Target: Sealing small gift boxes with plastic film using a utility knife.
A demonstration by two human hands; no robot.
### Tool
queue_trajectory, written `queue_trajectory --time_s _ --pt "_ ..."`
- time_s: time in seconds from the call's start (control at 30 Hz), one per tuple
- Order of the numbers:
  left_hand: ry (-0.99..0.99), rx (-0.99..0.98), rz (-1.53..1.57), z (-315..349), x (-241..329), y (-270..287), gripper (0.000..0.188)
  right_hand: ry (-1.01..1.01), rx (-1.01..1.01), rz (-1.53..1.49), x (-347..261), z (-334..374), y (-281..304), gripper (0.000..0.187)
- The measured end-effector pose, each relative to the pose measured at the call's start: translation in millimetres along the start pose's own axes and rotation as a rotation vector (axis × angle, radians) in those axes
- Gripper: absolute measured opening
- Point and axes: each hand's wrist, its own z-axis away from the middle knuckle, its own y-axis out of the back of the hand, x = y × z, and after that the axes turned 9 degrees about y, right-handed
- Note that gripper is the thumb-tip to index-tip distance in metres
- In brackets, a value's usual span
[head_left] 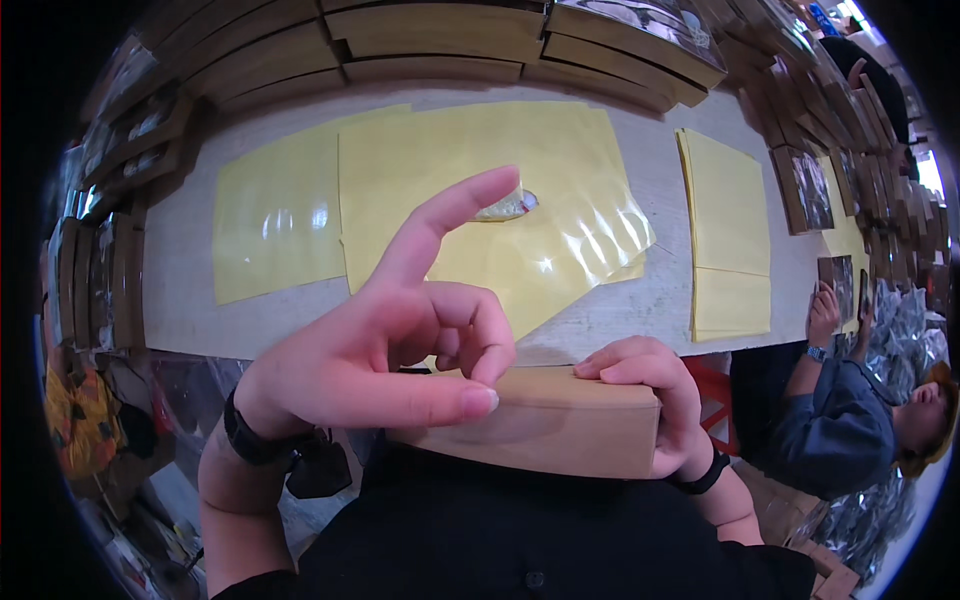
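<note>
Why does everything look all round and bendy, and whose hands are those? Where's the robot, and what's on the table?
There's no robot here, just a person using two bare hands. The only picture comes from a camera worn on their head, looking down. Its very wide lens makes straight edges bend.

The right hand has its grip on one end of a brown box, close to the person's body. The left hand is above the box's other end, pointer finger stretched out; I can't tell if its thumb touches the box.

On the pale table lie shiny yellow sheets, with a narrower yellow stack to the right. More brown boxes line the far side. Another person is at the right.
</note>
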Motion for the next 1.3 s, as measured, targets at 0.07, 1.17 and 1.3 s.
queue_trajectory --time_s 0.07,1.17,1.3 --pt "0.021 0.024 -0.010 2 4 -3 0.113 0.006 0.001 -0.007 -1 -1 -2 0.062" --pt "-0.221 0.269 -0.458 36 -41 -16 0.063 -0.082 0.076 0.013 0 11 -2 0.060" --pt "-0.742 0.236 -1.055 19 -46 -5 0.057 -0.101 0.081 -0.038 1 9 -1 0.060"
